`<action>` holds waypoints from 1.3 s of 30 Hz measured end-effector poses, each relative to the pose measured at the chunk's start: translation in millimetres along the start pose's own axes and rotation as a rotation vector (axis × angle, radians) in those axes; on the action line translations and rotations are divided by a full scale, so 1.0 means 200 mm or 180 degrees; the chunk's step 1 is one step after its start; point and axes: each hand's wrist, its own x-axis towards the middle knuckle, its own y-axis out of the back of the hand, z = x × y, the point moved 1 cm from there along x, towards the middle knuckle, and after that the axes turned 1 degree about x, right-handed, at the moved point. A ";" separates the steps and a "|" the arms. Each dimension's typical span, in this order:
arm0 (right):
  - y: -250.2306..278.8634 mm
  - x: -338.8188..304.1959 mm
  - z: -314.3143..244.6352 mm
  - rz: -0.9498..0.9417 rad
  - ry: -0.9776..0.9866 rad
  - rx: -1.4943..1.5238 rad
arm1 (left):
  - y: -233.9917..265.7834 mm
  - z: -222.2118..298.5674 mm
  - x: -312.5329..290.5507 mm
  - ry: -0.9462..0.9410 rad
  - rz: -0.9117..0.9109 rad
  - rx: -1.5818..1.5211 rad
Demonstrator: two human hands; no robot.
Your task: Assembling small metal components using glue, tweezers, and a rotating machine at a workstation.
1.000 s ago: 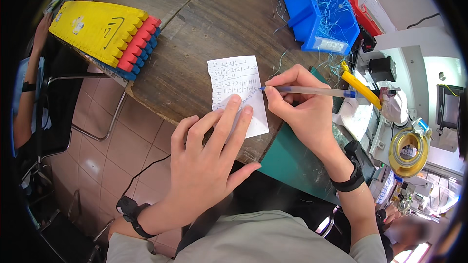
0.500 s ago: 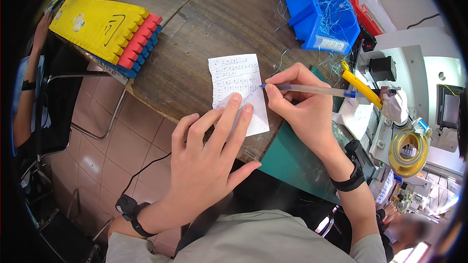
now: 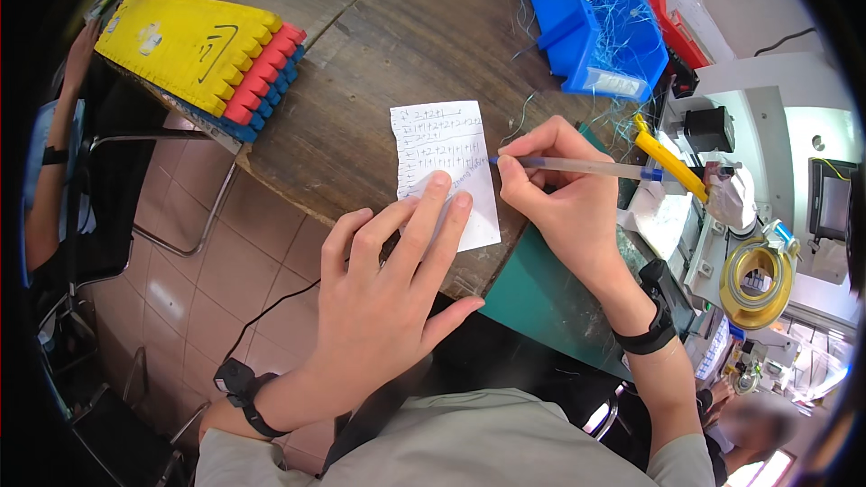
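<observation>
A small white slip of paper with several handwritten lines lies on the dark wooden table. My left hand rests flat with fingers spread, its middle fingertips pressing on the paper's lower part. In my right hand a ballpoint pen with a clear barrel and blue end is pinched between thumb and fingers. The pen's tip points left, at the paper's right edge; whether it touches the paper I cannot tell.
Yellow, red and blue notched boards are stacked at the table's left edge. A blue bin of thin blue strands stands far right, beside a red tray. A green mat and a yellow-handled tool lie right. Other people sit at both sides.
The view has shifted very slightly. Both hands, the pen and the paper keep practically the same places relative to each other.
</observation>
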 end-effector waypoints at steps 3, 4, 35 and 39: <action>0.03 -0.01 0.00 0.0026 -0.0058 0.0170 | 0.00 0.01 0.01 -0.0018 0.0020 -0.0048; 0.03 -0.02 0.00 0.0125 -0.0165 0.0462 | 0.01 0.01 0.01 -0.0003 0.0016 -0.0078; 0.74 -1.48 -0.06 0.1790 0.0370 -0.0630 | 0.00 -0.29 0.81 -0.0590 0.0344 0.0637; 0.79 -1.49 0.00 0.1795 0.0471 -0.0673 | -0.03 -0.37 0.74 -0.0652 0.0345 0.0619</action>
